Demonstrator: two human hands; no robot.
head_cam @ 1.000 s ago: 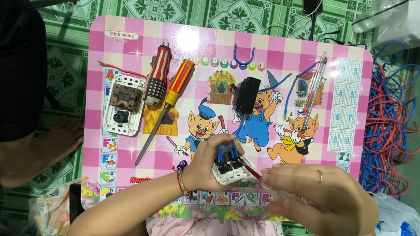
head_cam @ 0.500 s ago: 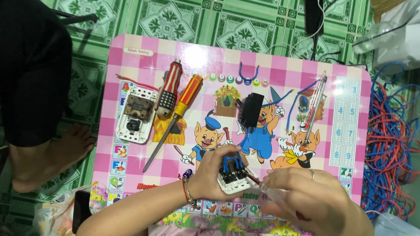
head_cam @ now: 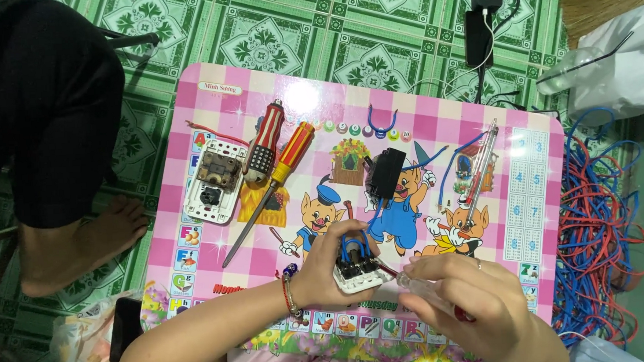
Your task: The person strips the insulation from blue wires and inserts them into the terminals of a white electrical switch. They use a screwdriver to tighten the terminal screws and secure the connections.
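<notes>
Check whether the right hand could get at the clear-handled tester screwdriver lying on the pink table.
Probably yes. The tester screwdriver lies bare on the pink table, nothing between it and the right hand. But that hand already holds a clear-handled tool, so it is not free.

- tabletop (head_cam: 535, 192): pink checkered, cartoon pig print, stands on green patterned floor (head_cam: 270, 37)
- white switch plate (head_cam: 212, 181) lying near left edge, back side up
- red-black screwdriver (head_cam: 263, 146) just beside it, touching orange-handled screwdriver (head_cam: 270, 193)
- black block (head_cam: 385, 174) mid-tabletop, blue wire bits (head_cam: 382, 120) above it
- clear tester pen (head_cam: 479, 171) right of centre
- floor: red and blue wire bundle (head_cam: 596, 225) right of tabletop, black charger (head_cam: 479, 26) above it
</notes>
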